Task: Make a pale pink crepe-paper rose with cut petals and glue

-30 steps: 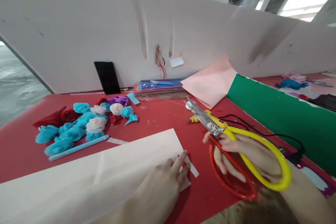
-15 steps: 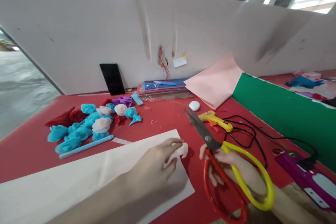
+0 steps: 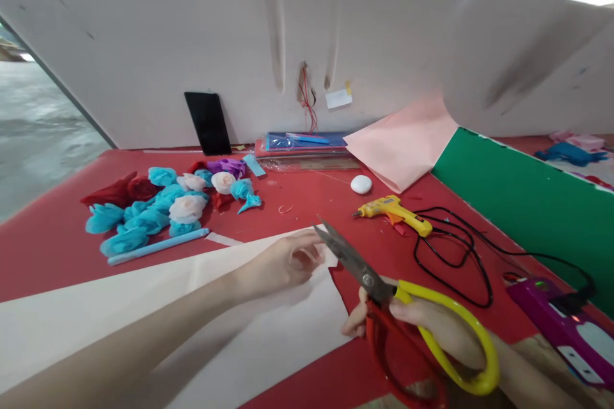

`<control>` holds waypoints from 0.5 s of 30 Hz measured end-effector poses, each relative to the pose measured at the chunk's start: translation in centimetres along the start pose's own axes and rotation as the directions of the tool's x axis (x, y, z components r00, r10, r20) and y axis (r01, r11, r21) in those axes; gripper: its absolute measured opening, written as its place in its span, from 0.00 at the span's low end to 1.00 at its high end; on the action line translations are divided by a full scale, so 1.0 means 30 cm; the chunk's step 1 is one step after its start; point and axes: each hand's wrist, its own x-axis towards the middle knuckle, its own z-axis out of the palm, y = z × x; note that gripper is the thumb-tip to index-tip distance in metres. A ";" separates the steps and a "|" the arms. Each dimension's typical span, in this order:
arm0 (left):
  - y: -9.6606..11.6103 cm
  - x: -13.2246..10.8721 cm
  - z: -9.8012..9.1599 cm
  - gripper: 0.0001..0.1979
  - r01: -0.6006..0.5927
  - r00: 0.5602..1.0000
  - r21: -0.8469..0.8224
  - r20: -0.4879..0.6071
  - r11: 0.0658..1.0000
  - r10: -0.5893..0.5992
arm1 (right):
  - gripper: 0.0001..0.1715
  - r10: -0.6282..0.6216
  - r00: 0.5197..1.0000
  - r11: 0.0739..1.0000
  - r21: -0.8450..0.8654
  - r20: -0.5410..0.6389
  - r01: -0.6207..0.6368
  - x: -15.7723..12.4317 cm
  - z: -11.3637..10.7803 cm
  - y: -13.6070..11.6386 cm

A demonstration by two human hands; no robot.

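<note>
Across the near table lies a long sheet of white paper (image 3: 268, 339). My left hand (image 3: 283, 262) is at its far right corner, fingers curled and pinching the paper's edge. Big scissors (image 3: 367, 278) with one red and one yellow handle are in my right hand (image 3: 426, 319), whose fingers go round the handles. The blades are slightly apart, their tips beside my left fingertips at the paper's corner. Fingers of my right hand also show below the pivot, by the paper's right edge.
Blue, white and red crepe flowers (image 3: 187, 208) and a blue roll (image 3: 158, 247) lie at left. A yellow glue gun (image 3: 396, 211), white oval (image 3: 361, 185), pink paper (image 3: 403, 140), green board (image 3: 522, 198) and purple power strip (image 3: 561, 326) are at right. A phone (image 3: 208, 123) leans behind.
The scissors have moved left, from beside the glue gun to the paper's corner. My left hand is flatter over the corner. The view has tilted down slightly.
</note>
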 end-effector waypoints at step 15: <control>0.003 0.029 0.047 0.22 0.014 0.996 0.002 -0.090 1.000 -0.014 | 0.15 -0.211 0.961 0.947 -0.281 -0.179 0.156 -0.021 -0.040 -0.098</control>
